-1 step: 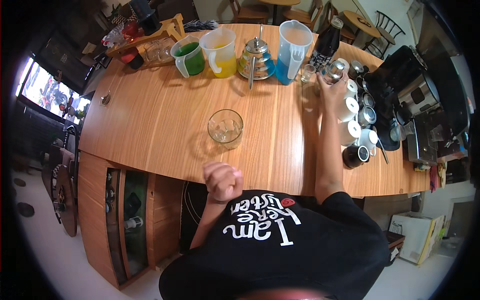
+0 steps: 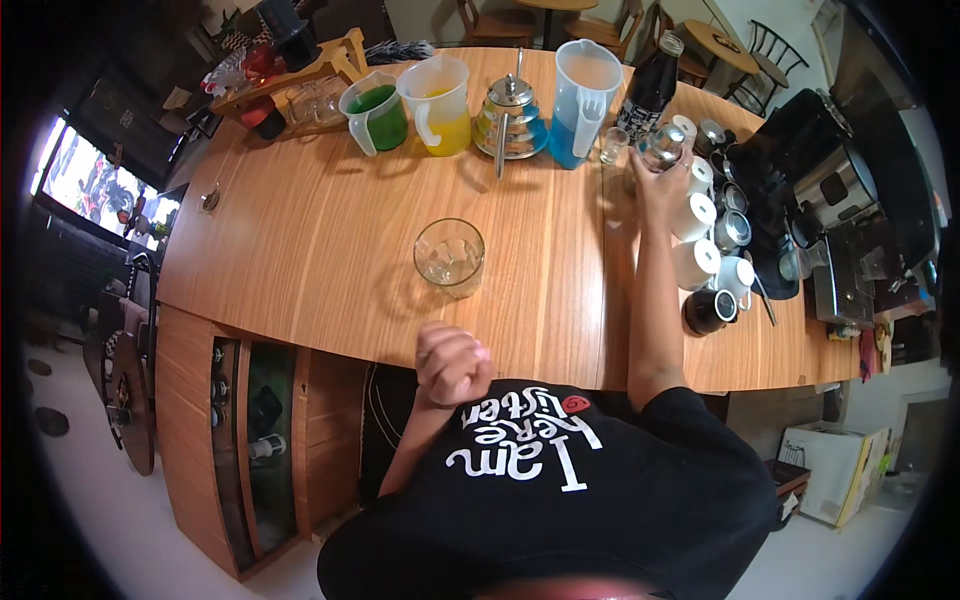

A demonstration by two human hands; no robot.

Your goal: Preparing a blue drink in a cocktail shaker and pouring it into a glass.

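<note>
Silver metal marks the dome-topped vessel (image 2: 664, 145) on my remote feed, sitting within the curled fingers of the right hand (image 2: 662, 190), which I see bent around its near side. Just beyond those fingers stands a dark bottle (image 2: 652, 92); to their left are a small glass (image 2: 614, 147) and a blue-filled pitcher (image 2: 573, 135). I find the left hand (image 2: 452, 365) folded into a fist; whether its palm holds anything, I cannot tell. Just past its fingers stands a clear tumbler (image 2: 449, 250), touched by neither hand
</note>
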